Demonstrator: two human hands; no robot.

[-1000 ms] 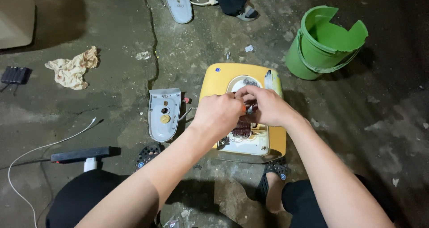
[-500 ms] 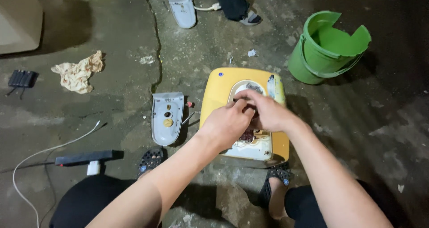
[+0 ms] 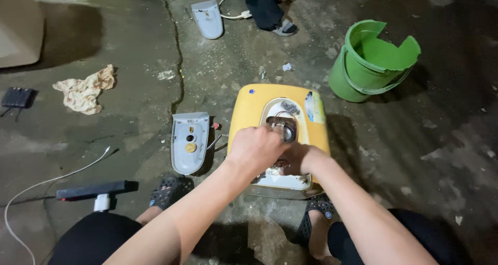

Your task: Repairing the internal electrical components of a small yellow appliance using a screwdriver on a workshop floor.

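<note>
Yellow appliance [image 3: 249, 112] lies on the concrete floor [image 3: 425, 156], between the feet; its grey cover panel [image 3: 190, 142] already off, just beside it. Both hands in the opened cavity: left hand [image 3: 255, 148] fingers curled together on inner parts, right hand [image 3: 298, 158] grip hidden, cannot tell. Internals still in place.

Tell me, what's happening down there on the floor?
A person crouches on a concrete floor over an opened yellow appliance. Both hands are inside its open middle: the left hand over the wiring, the right hand beside it. A grey panel lies to the left, a broken green bucket behind.
</note>
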